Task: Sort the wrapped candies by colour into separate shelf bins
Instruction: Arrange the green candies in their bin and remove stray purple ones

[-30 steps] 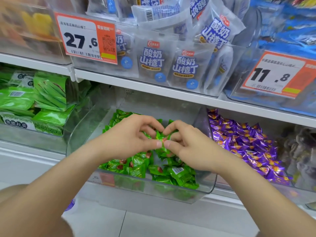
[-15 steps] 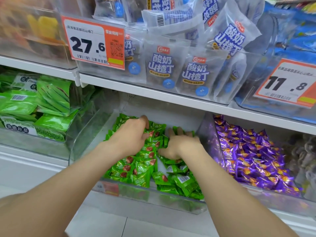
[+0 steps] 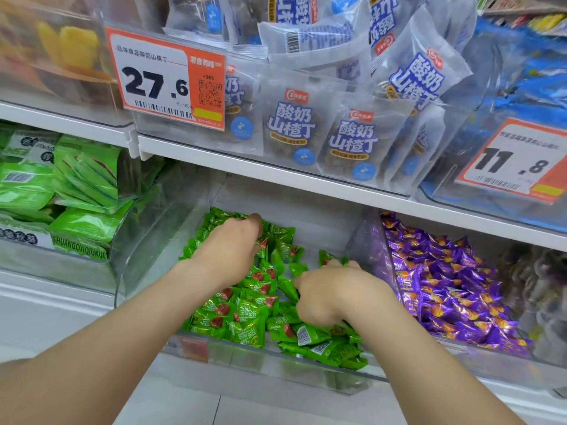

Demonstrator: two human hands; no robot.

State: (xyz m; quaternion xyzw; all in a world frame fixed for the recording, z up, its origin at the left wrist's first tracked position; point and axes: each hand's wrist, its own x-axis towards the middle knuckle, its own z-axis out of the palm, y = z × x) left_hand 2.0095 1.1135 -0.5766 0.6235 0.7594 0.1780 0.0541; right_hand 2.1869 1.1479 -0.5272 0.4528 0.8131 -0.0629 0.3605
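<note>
a shop shelf is viewed from above, with two bare arms reaching forward into a clear bin (image 3: 159, 240) on the lower level. the bin is filled with green candies (image 3: 245, 320), each in a shiny green wrapper with a reddish-brown picture.

the left hand (image 3: 228, 250) is laid palm down on the back left part of the pile. its fingers are bent downward among the wrappers and hidden, so whether a candy is gripped cannot be told.

the right hand (image 3: 331, 289) is placed nearer the camera and further right, close to the bin's right wall. its knuckles are turned up and its fingers are curled down into the pile. a green candy is touched at its thumb side, but whether it is pinched cannot be told.

the two hands are held apart, with green candies showing between them. more candies are heaped below the right wrist, against the bin's front wall.

just to the right, purple candies (image 3: 445, 286) with orange marks are piled in a second bin (image 3: 368, 250).

on the upper shelf (image 3: 245, 168), white and blue packets (image 3: 291, 124) are stood upright. a price tag (image 3: 165, 84) reading 27.6 is fixed at the left and a second price tag (image 3: 515, 161) reading 11.8 at the right. large green packets (image 3: 82, 185) are stacked at the far left.
</note>
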